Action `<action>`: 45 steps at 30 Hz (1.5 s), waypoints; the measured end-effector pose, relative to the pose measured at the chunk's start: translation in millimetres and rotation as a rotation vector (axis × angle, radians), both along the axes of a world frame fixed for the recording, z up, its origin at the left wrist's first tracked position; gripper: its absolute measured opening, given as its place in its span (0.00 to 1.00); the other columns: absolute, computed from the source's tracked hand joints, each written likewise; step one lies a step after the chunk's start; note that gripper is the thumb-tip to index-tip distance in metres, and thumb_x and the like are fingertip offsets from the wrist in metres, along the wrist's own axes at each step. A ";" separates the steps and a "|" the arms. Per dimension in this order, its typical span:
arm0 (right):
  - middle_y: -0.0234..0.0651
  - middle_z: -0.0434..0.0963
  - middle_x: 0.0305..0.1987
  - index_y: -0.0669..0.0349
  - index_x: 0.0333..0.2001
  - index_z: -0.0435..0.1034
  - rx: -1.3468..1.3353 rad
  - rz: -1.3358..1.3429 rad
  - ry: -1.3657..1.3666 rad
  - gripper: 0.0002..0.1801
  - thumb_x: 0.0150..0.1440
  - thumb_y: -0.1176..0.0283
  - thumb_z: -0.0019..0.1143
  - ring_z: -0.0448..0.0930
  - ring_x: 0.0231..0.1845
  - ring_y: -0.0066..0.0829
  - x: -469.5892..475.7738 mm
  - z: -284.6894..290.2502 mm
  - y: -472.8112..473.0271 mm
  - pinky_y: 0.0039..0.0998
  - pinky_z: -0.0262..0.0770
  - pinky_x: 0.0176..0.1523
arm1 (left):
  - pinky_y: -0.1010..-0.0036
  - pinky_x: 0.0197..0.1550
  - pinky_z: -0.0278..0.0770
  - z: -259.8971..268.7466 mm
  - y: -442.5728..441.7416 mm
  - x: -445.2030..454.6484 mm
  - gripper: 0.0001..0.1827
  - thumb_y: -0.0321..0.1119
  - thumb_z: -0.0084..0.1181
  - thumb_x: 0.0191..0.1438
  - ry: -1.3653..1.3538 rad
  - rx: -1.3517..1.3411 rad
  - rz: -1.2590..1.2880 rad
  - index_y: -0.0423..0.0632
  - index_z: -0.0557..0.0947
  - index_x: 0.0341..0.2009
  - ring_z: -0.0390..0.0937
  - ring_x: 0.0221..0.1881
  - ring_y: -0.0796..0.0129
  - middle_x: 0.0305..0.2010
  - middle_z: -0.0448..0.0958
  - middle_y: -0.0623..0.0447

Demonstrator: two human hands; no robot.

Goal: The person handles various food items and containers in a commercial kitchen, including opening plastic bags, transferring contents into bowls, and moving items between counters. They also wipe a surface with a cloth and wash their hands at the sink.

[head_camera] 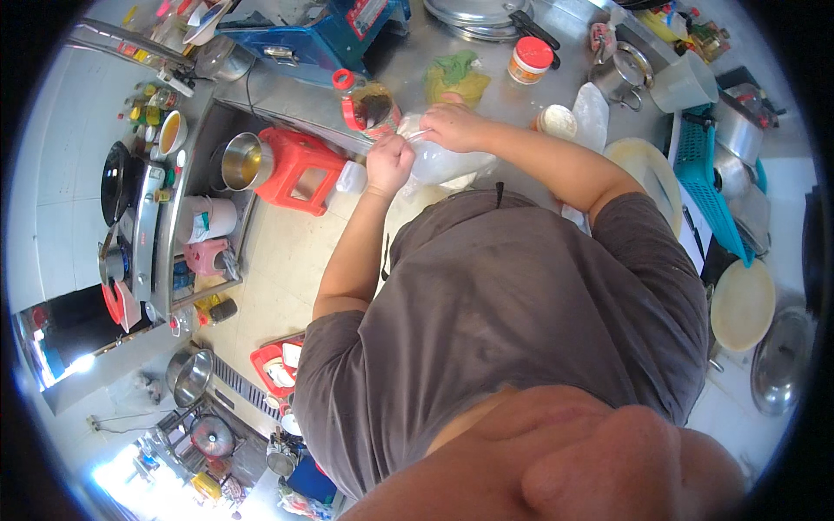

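Observation:
My left hand [389, 163] is closed on one part of the rim of a translucent plastic bag [433, 163], close to the counter's front edge. With its fingers, my right hand [449, 127] pinches the same rim a little farther right. Something pale lies in or under the bag; which of the two I cannot tell. Just beyond my left hand stands a plastic jug [374, 111] with a red handle and dark contents. A green and yellow plastic bag or cloth [456, 78] lies crumpled beyond my right hand.
On the steel counter [410, 71] are a red-lidded jar [531, 60], an open tub of white powder [557, 122], a steel pot [619, 75] and a blue metal appliance [293, 45]. A teal basket [707, 169] stands right. A red plastic stool [296, 169] is on the floor left.

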State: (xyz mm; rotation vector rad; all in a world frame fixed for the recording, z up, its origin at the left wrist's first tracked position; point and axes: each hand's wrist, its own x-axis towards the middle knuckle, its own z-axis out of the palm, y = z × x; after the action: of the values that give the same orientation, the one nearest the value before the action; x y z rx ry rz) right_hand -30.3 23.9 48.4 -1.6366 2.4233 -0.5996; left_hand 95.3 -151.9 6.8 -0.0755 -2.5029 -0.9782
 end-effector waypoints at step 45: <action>0.34 0.77 0.35 0.54 0.33 0.74 -0.151 -0.232 0.393 0.06 0.58 0.66 0.53 0.76 0.46 0.39 -42.9 31.9 104.3 0.48 0.59 0.63 | 0.57 0.33 0.70 49.4 -4.5 -8.5 0.07 0.27 0.56 0.44 0.245 -0.112 -0.116 0.43 0.71 0.20 0.71 0.28 0.45 0.22 0.70 0.44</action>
State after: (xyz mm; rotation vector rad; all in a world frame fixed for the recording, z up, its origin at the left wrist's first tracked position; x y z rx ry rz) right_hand -73.2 128.2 80.3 -1.6751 2.9464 -0.5473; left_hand 86.8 -156.4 56.2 -0.3573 -2.3450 -0.8185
